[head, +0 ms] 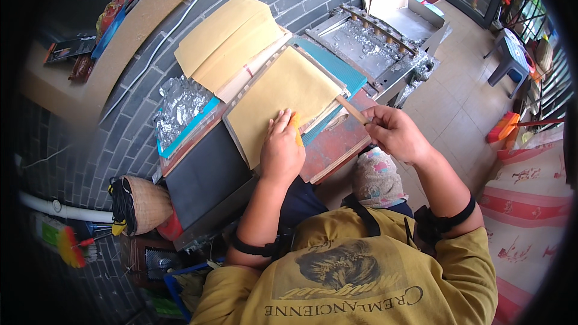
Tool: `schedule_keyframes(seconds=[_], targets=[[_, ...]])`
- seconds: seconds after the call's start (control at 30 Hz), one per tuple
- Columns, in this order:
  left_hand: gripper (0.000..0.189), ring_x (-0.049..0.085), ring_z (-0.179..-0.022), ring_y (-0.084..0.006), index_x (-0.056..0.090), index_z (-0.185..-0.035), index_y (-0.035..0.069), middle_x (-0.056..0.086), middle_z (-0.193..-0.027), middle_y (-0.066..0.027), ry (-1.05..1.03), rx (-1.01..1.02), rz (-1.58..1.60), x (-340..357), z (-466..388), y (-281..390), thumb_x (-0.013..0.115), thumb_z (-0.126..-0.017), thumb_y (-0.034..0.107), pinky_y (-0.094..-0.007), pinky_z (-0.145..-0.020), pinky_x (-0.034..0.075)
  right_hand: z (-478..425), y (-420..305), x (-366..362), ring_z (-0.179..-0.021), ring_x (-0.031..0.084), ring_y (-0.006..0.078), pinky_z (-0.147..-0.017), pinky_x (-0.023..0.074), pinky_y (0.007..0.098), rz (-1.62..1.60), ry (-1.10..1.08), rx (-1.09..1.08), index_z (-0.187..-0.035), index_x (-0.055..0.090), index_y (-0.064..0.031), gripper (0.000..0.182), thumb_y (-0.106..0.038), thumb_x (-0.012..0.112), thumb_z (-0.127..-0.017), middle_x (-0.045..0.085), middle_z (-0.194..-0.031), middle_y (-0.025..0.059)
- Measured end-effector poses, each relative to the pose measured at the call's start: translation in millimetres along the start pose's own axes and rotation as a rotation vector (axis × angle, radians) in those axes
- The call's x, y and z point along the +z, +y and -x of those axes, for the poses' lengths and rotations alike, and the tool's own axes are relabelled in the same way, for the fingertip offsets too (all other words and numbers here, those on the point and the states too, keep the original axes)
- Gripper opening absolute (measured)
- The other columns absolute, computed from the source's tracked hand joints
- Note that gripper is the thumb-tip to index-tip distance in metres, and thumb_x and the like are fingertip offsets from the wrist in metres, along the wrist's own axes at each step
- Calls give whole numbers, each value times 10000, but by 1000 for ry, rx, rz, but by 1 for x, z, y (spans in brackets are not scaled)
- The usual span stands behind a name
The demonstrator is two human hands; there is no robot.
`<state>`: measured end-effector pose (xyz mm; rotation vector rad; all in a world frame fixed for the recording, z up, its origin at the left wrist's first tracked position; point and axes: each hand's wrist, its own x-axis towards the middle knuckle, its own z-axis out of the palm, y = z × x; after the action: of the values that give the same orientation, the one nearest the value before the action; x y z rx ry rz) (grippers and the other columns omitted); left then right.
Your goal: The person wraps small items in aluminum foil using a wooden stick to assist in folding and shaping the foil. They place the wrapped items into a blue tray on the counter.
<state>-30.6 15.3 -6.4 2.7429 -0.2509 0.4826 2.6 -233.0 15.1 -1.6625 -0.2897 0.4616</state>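
Note:
My left hand (283, 149) rests on the near edge of a stack of yellow-brown paper sheets (289, 90), with an orange piece (296, 128) showing beside its index finger. Between the thumb and fingers of my right hand (390, 131) is a thin flat wooden strip (353, 110), whose far end meets the right corner of the stack. Under the stack are a teal ribbed mat (334, 63) and a worn reddish board (336, 149). A second pile of yellow-brown paper (230, 40) lies just behind, towards the wall.
At the left, crumpled silver foil (180, 104) fills a blue-edged tray beside a black box surface (210, 171). A metal frame with foil scraps (365, 45) stands at the back right. A woven basket (146, 203) sits lower left, and a grey plastic stool (510, 58) stands on the tiled floor.

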Motion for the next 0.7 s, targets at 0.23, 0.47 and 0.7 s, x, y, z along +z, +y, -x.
schedule_keyframes(seconds=[0.23,0.47,0.7], targets=[[360,568,-1088,-350,527,-1182,-74,564,-1182,-237,237,59,330,-13,-36,-9,511,-915,167,-396,-958,442,-1,-6,-1,-592,494,60,-532,422,255,34,19,35,-1011,579,20,166,-65,539,-875,512,-659,-3],[277,625,-911,-255,545,-1079,-18,608,-1022,-147,17,-802,1442,-3,-104,-32,552,-912,203,-362,-794,526,23,-10,13,-535,472,110,-506,408,290,322,-1,-151,-1018,573,5,175,-31,557,-847,491,-589,38],[156,584,-775,-146,589,-996,47,603,-879,-52,155,-754,1451,3,-82,-74,581,-841,53,-304,-709,504,63,-29,-9,-573,448,116,-536,392,277,321,-208,-112,-1068,586,-8,252,28,574,-819,502,-647,63]])
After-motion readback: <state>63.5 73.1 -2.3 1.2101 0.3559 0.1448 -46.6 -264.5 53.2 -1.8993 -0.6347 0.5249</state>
